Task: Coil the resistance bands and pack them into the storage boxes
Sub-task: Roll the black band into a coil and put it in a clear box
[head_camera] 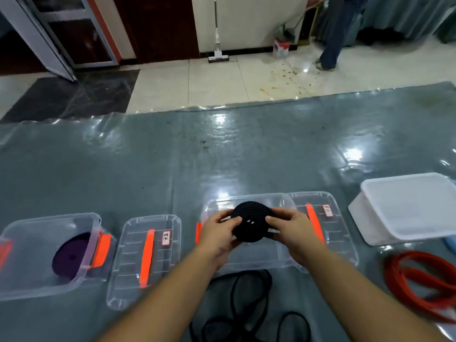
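The black coiled band [251, 221] was a flat, tight spiral disc, its concentric turns showing as faint rings on the face, with a small gap at the centre. It was held up over the open clear box [249, 253] in the middle of the row, tilted slightly toward the camera. The left hand [217, 233] gripped its left edge, thumb laid on the face and fingers curled behind; the right hand [288, 230] gripped the right edge in the same way, thumb on the front and fingers wrapped round the rim.

That box's clear lid [318, 223], with an orange strip and a small label, lay just beside it on the right. To the left lay a second clear lid [145, 257] with the same strip and label, and beyond it another clear box [47, 255] with orange latches, holding a purple coiled band [70, 255] lying flat on its bottom.

Loose black bands [244, 307] lay in open loops on the worktop [222, 156] between the forearms, and loose red bands [419, 280] lay near the right edge. A white box [404, 206] with a lid stood just behind the red ones. The worktop was grey-green under a glossy clear sheet.
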`<state>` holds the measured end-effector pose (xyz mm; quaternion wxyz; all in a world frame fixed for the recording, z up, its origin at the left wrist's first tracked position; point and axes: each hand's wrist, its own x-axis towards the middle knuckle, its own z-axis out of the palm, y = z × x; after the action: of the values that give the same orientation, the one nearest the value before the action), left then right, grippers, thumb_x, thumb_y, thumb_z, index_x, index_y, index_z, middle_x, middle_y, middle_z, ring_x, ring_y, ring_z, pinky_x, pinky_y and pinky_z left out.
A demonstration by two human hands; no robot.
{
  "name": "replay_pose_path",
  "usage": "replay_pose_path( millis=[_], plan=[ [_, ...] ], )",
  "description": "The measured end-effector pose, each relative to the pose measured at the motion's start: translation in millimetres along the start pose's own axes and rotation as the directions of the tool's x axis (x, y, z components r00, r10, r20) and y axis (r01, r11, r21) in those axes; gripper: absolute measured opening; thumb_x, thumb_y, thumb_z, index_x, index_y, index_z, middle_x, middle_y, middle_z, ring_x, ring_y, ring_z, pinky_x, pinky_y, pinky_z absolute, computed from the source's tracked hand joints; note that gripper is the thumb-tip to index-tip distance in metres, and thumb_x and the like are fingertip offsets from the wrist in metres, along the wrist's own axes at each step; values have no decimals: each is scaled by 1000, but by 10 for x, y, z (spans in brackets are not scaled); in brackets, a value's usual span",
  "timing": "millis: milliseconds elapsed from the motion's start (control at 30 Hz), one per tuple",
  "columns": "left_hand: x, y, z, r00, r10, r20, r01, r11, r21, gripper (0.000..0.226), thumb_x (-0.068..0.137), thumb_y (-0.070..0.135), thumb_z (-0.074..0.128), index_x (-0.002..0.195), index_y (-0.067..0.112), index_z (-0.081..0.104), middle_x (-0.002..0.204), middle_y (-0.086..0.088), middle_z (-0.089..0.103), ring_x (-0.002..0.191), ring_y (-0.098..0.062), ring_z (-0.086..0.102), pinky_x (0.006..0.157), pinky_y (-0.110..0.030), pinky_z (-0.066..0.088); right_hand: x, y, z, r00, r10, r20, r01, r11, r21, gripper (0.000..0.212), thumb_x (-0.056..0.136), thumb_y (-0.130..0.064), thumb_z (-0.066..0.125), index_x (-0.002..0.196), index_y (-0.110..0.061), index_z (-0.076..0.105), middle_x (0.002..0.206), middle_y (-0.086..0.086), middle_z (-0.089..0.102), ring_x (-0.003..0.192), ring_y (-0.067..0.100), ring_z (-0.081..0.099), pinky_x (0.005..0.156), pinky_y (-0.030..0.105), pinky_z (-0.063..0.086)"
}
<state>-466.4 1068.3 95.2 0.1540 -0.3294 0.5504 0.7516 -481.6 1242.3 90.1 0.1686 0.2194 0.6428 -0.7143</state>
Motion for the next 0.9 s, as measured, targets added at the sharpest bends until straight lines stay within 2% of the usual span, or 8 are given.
replay_pose_path(
  millis=[100,233,333,433,600,767,833,900],
  plan=[
    [237,-147,-12,998,-42,-39,44,998,49,21,96,5,67,113,18,67,112,-10,73,103,-28,71,84,-45,62,192,137,27,998,53,-14,-53,998,-27,22,96,10,59,112,2,71,108,18,75,94,30,72,75,38,64],
    [558,-358,-45,992,-70,-105,90,974,207,22,95,12,67,116,17,67,107,-8,74,96,-24,72,78,-38,58,450,322,32,991,129,-28,-131,987,-94,19,96,10,59,103,-3,71,102,14,74,88,29,72,68,35,63],
    [778,-489,-53,983,-91,-161,136,946,294,22,93,11,67,114,19,70,105,-8,76,90,-24,71,74,-36,58,676,503,43,982,184,-45,-189,967,-173,20,95,8,61,111,0,68,105,17,72,89,31,72,63,35,61],
    [966,-614,-36,973,-101,-206,182,887,425,29,91,17,70,120,18,73,100,-7,76,81,-23,67,70,-28,52,896,669,75,974,216,-65,-226,937,-267,19,92,7,65,105,-5,70,103,19,72,88,32,71,66,41,62],
    [1169,-695,48,962,-70,-265,230,735,639,41,89,26,72,128,17,68,121,-8,73,109,-29,70,94,-34,56,1135,814,102,961,252,-115,-277,896,-348,24,87,9,64,98,-10,74,97,18,75,95,37,73,85,56,61],
    [1264,-782,115,952,-79,-297,265,701,663,39,87,28,73,122,13,64,119,-13,72,105,-33,70,91,-41,59,1447,1148,13,955,245,-168,-292,881,-373,26,68,-5,68,74,-28,78,88,6,80,89,27,77,87,51,62],
    [1291,-824,120,947,-71,-312,271,695,666,40,84,29,73,120,13,63,116,-13,72,103,-34,70,89,-44,60,1489,1201,33,952,243,-188,-297,881,-367,28,67,-10,69,83,-29,81,90,2,81,89,23,77,90,47,62],
    [1322,-876,122,948,-63,-311,268,682,681,41,83,32,73,118,14,63,115,-13,72,101,-34,70,89,-45,60,1402,1051,125,949,238,-208,-298,890,-344,28,78,-4,71,98,-19,81,98,6,80,93,24,76,93,45,61]
  ],
)
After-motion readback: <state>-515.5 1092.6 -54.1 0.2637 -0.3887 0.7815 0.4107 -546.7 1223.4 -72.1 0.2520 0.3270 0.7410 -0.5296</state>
